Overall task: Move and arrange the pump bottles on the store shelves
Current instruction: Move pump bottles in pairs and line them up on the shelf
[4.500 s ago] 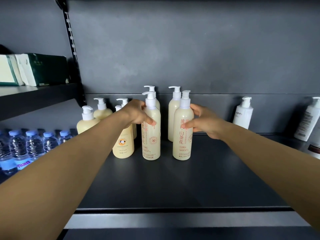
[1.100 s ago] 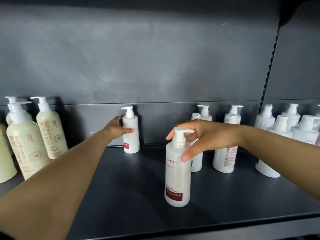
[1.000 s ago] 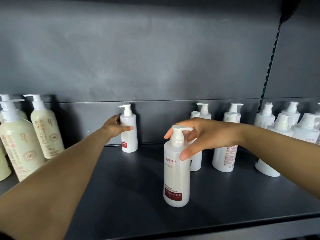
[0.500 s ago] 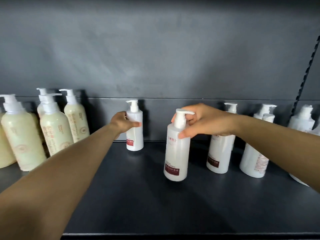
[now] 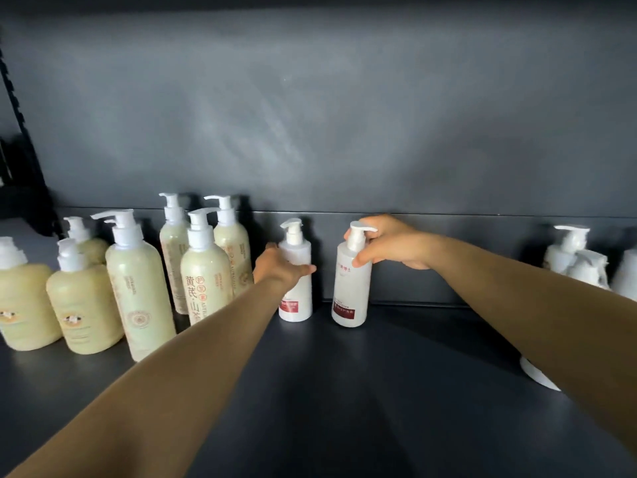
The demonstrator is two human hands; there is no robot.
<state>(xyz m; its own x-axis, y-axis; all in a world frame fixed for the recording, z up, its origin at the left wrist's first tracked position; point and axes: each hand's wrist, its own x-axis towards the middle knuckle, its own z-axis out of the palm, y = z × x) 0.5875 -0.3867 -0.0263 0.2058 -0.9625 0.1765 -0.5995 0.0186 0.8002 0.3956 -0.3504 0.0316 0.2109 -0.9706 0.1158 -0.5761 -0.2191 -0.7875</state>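
Observation:
Two white pump bottles with red labels stand side by side near the back of the dark shelf. My left hand grips the left white bottle around its body. My right hand holds the right white bottle at its neck and pump, the bottle slightly tilted with its base on or just above the shelf. A group of cream-yellow pump bottles stands to the left, the nearest tall one close beside my left wrist.
More white pump bottles stand at the far right, partly hidden behind my right forearm. The grey back panel rises directly behind the bottles. A slotted upright runs at the far left.
My right hand has carried its white bottle back and left, so it now stands next to the bottle in my left hand. The view has shifted left, showing more cream-yellow bottles.

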